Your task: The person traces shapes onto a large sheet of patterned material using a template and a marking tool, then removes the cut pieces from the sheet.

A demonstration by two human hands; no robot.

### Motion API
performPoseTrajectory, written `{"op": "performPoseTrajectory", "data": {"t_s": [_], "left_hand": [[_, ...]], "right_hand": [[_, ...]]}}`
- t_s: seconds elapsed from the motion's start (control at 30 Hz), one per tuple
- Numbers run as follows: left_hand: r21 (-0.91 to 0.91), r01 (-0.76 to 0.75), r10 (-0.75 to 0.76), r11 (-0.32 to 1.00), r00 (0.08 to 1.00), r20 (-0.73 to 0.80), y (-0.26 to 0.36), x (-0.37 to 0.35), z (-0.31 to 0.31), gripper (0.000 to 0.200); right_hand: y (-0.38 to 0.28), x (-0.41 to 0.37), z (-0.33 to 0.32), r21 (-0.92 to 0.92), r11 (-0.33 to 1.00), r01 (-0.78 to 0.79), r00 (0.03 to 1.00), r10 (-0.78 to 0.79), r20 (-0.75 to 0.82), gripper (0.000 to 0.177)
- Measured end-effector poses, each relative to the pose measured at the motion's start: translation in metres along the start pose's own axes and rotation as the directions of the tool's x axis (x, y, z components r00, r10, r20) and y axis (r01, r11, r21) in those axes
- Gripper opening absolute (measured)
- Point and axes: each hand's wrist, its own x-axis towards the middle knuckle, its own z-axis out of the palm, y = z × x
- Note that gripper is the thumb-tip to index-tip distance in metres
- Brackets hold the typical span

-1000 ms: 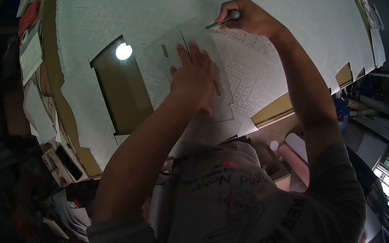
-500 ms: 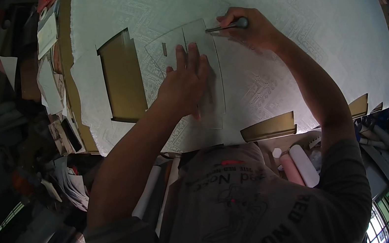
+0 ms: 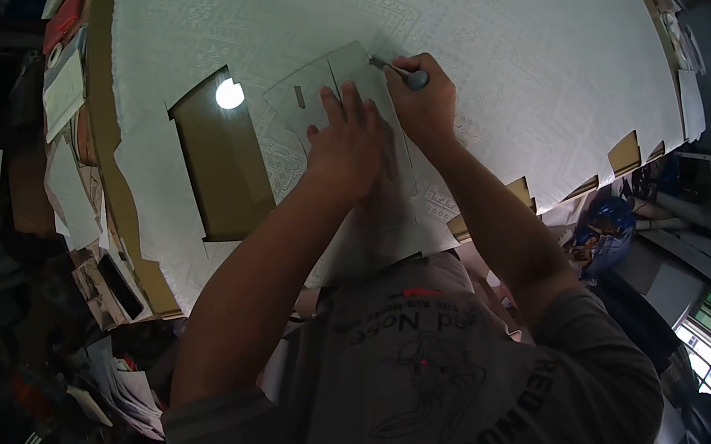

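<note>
Your left hand (image 3: 351, 145) lies flat on the template (image 3: 313, 78) — your right hand (image 3: 428, 107) grips the pen (image 3: 394, 69) at its right edge.

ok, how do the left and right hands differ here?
The left hand lies flat and open, fingers extended, pressing on the clear template. The right hand is curled shut around a thin tool. The left hand sits on the template's middle, while the right hand is at its upper right edge. Both are over the patterned sheet.
</note>
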Motion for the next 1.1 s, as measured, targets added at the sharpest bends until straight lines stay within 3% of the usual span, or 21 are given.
{"op": "performPoseTrajectory", "data": {"t_s": [0.03, 0.07, 0.1, 0.17, 0.27, 0.33, 0.47, 0.6, 0.77, 0.87, 0.93, 0.97, 1.03, 1.07, 1.1], "left_hand": [[-0.022, -0.004, 0.006, 1.000, 0.995, 0.098, 0.001, -0.001, -0.016, 0.141], [-0.043, -0.007, 0.015, 0.999, 0.981, 0.195, 0.001, -0.001, -0.033, 0.142], [-0.055, -0.017, 0.027, 0.998, 0.983, 0.183, 0.000, -0.001, -0.049, 0.142], [-0.032, -0.092, 0.098, 0.995, 0.915, 0.392, -0.002, 0.001, -0.071, 0.145], [-0.068, -0.010, 0.036, 0.998, 0.919, 0.392, -0.002, 0.002, -0.059, 0.147], [-0.090, -0.019, 0.052, 0.996, 0.927, 0.373, -0.003, 0.000, -0.056, 0.150], [-0.077, -0.027, 0.054, 0.997, 0.926, 0.374, -0.004, 0.002, -0.056, 0.153], [-0.092, 0.008, 0.021, 0.996, 0.950, 0.312, -0.001, 0.003, -0.043, 0.153], [-0.107, -0.001, 0.042, 0.994, 0.922, 0.384, -0.004, 0.001, -0.060, 0.151], [-0.108, 0.022, 0.023, 0.994, 0.919, 0.393, -0.003, -0.001, -0.067, 0.149], [-0.121, 0.059, -0.007, 0.991, 0.920, 0.391, -0.001, -0.002, -0.067, 0.149], [-0.140, 0.081, -0.020, 0.987, 0.921, 0.389, 0.001, -0.002, -0.066, 0.149], [-0.117, 0.114, -0.056, 0.987, 0.910, 0.411, 0.006, 0.000, -0.071, 0.148], [-0.100, 0.121, -0.067, 0.988, 0.901, 0.428, 0.008, 0.001, -0.074, 0.147], [-0.089, 0.155, -0.100, 0.984, 0.891, 0.443, 0.010, 0.002, -0.068, 0.147]], "right_hand": [[-0.010, 0.000, 0.001, -0.064, 0.992, -0.105, 0.994, 0.104, -0.016, 0.019], [-0.015, 0.001, 0.002, -0.081, 0.992, -0.097, 0.995, 0.095, -0.025, 0.019], [-0.019, 0.004, 0.004, -0.128, 0.988, -0.081, 0.997, 0.079, -0.022, 0.019], [-0.025, 0.003, 0.007, -0.190, 0.980, -0.064, 0.998, 0.060, -0.027, 0.019], [-0.028, 0.005, 0.012, -0.282, 0.956, -0.078, 0.997, 0.079, -0.005, 0.018], [-0.024, 0.012, 0.021, -0.202, 0.979, 0.026, 0.998, -0.036, -0.043, 0.017], [-0.030, 0.028, 0.024, -0.291, 0.957, 0.005, 1.000, 0.002, 0.023, 0.018], [-0.017, 0.025, 0.026, -0.233, 0.972, 0.005, 1.000, -0.001, 0.016, 0.020], [-0.011, 0.027, 0.017, -0.191, 0.981, 0.044, 0.998, -0.035, 0.049, 0.021], [-0.008, 0.041, 0.002, -0.149, 0.988, 0.040, 0.988, -0.017, 0.155, 0.017], [-0.001, 0.061, -0.012, -0.013, 1.000, 0.015, 0.924, -0.009, 0.383, 0.013], [0.003, 0.075, -0.018, 0.001, 1.000, 0.021, 0.916, -0.019, 0.401, 0.013], [-0.001, 0.108, -0.027, -0.066, 0.997, 0.031, 0.758, 0.020, 0.652, 0.013], [-0.006, 0.126, -0.028, -0.046, 0.998, 0.033, 0.738, 0.007, 0.675, 0.013], [-0.015, 0.144, -0.028, -0.044, 0.994, 0.102, 0.635, -0.030, 0.772, 0.014]]}}
